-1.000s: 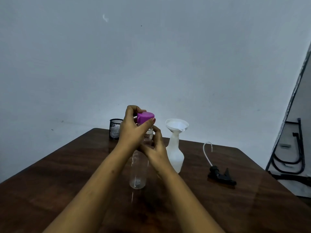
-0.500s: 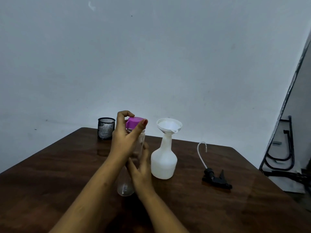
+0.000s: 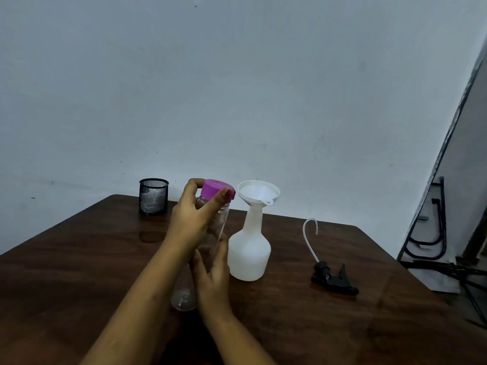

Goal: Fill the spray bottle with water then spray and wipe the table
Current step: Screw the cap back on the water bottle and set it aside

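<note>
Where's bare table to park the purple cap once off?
Bare table left of the left hand, in front of the mesh cup; also the strip between spray bottle and trigger head. Crowded where the clear bottle and right hand sit beside the spray bottle.

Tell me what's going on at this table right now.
A person holds a clear bottle with both hands: the left hand grips its purple cap, the right hand holds the body. Beside it the white spray bottle stands open with a funnel in its neck. Its black trigger head lies on the table.
</note>
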Available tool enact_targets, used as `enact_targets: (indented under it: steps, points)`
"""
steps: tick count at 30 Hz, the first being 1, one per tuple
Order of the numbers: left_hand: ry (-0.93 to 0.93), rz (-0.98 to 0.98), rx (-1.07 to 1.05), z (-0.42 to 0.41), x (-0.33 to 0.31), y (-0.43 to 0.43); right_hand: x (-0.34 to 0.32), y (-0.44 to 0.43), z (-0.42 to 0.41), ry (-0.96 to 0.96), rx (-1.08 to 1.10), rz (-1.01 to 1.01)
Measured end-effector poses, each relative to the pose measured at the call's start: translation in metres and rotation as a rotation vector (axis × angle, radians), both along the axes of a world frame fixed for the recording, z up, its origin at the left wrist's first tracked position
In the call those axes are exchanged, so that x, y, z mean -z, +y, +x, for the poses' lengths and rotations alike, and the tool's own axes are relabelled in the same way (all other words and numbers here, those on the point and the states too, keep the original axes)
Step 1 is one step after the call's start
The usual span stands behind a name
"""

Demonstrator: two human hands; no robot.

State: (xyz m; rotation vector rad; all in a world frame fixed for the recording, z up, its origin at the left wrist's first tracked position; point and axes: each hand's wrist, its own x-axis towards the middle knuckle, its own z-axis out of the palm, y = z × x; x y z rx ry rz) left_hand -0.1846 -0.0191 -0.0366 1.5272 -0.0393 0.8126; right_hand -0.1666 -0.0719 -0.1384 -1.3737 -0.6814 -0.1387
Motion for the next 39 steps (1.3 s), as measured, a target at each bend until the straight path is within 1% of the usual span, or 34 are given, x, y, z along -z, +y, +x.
enact_targets:
  steps: [1, 3, 5, 6, 8, 10, 13, 17, 18, 19, 20, 21, 23, 24, 25, 28, 30, 32, 34, 36, 39]
  points:
    - [0.004, -0.04, 0.002, 0.001, 0.0, 0.0, 0.0, 0.0, 0.0, 0.006, 0.003, -0.004]
    - [-0.048, -0.182, -0.005, 0.004, 0.001, 0.002, 0.001, -0.001, 0.001, 0.001, 0.011, -0.004]
    - [-0.067, -0.262, -0.107, 0.003, 0.001, 0.004, 0.0, -0.003, 0.001, -0.03, 0.01, 0.005]
    - [-0.076, -0.289, -0.116, 0.001, 0.003, 0.003, 0.0, -0.004, 0.001, -0.038, -0.002, 0.006]
    - [-0.124, -0.36, 0.0, -0.005, 0.004, 0.003, -0.002, -0.006, 0.0, -0.056, -0.021, -0.011]
    - [-0.164, -0.338, 0.129, -0.009, 0.006, 0.004, -0.001, -0.006, -0.001, -0.06, -0.022, -0.02]
    - [-0.163, -0.26, 0.129, -0.006, 0.007, 0.005, -0.001, -0.006, -0.003, -0.048, -0.016, -0.015]
    - [-0.067, -0.394, -0.03, -0.005, 0.007, 0.005, -0.002, -0.008, -0.001, -0.042, -0.029, -0.035]
    - [-0.056, -0.422, -0.037, -0.007, 0.008, 0.006, -0.002, -0.007, -0.002, -0.042, -0.038, -0.04]
    - [-0.061, -0.451, 0.008, -0.01, 0.008, 0.006, -0.001, -0.007, -0.002, -0.045, -0.04, -0.048]
    - [-0.082, -0.448, 0.09, -0.011, 0.008, 0.007, -0.001, -0.007, -0.002, -0.047, -0.037, -0.055]
    - [-0.095, -0.401, 0.148, -0.012, 0.009, 0.006, -0.001, -0.007, -0.003, -0.045, -0.038, -0.061]
    - [-0.092, -0.28, 0.152, -0.009, 0.01, 0.007, -0.002, -0.006, -0.003, -0.041, -0.038, -0.049]
    - [-0.091, -0.256, 0.124, -0.007, 0.011, 0.007, -0.001, -0.006, -0.002, -0.038, -0.036, -0.039]
    - [-0.095, -0.276, 0.11, -0.006, 0.012, 0.008, -0.001, -0.006, -0.002, -0.039, -0.034, -0.034]
    - [-0.085, -0.443, 0.061, -0.005, 0.011, 0.009, -0.001, -0.006, -0.002, -0.056, -0.028, -0.031]
    - [-0.053, -0.47, 0.056, -0.007, 0.014, 0.011, -0.002, -0.005, -0.002, -0.062, -0.019, -0.036]
    - [-0.093, -0.417, 0.14, -0.011, 0.013, 0.01, -0.001, -0.004, -0.003, -0.055, -0.016, -0.038]
    - [-0.112, -0.294, 0.173, -0.01, 0.014, 0.009, 0.0, -0.004, -0.003, -0.048, -0.018, -0.049]
    - [-0.116, -0.218, 0.129, -0.009, 0.015, 0.009, 0.0, -0.004, -0.003, -0.044, -0.017, -0.051]
    - [-0.171, -0.195, 0.096, -0.006, 0.017, 0.009, -0.001, -0.006, -0.004, -0.05, -0.025, -0.032]
